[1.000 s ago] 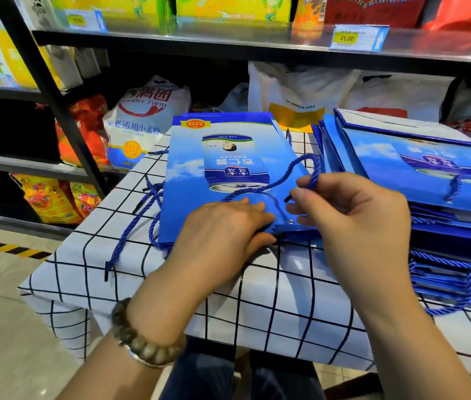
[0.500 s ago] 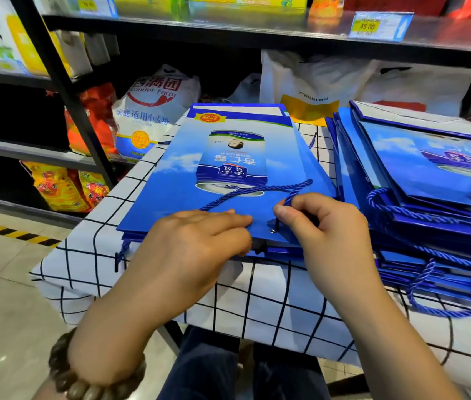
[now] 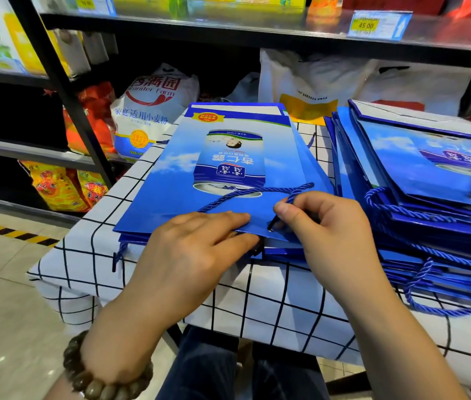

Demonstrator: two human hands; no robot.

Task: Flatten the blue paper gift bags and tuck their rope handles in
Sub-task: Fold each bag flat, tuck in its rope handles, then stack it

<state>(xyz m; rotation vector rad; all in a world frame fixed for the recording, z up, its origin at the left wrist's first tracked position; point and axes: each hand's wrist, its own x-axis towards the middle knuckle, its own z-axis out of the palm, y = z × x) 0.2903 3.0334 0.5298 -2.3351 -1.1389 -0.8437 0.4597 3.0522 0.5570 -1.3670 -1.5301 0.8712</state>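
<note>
A flattened blue gift bag (image 3: 228, 157) with a printed can lies on a small stack at the middle of the checked tablecloth (image 3: 257, 307). Its blue rope handle (image 3: 257, 193) loops across the bag's near end. My left hand (image 3: 196, 252) presses flat on the bag's near edge, fingers straight. My right hand (image 3: 323, 229) pinches the rope's right end between thumb and forefinger, close to the bag's eyelet. A taller pile of blue bags (image 3: 430, 180) sits at the right with rope loops hanging over its front.
Behind the table stands a dark shop shelf (image 3: 64, 90) with a white flour sack (image 3: 147, 111), red and yellow packets and white plastic bags. A price tag (image 3: 378, 24) hangs on the upper shelf. Tiled floor with a yellow-black stripe lies at the left.
The rope loop, held up off the bag a second ago, now lies low across the bag's near end. My right hand has come down to the eyelet. My left hand stays pressed on the edge.
</note>
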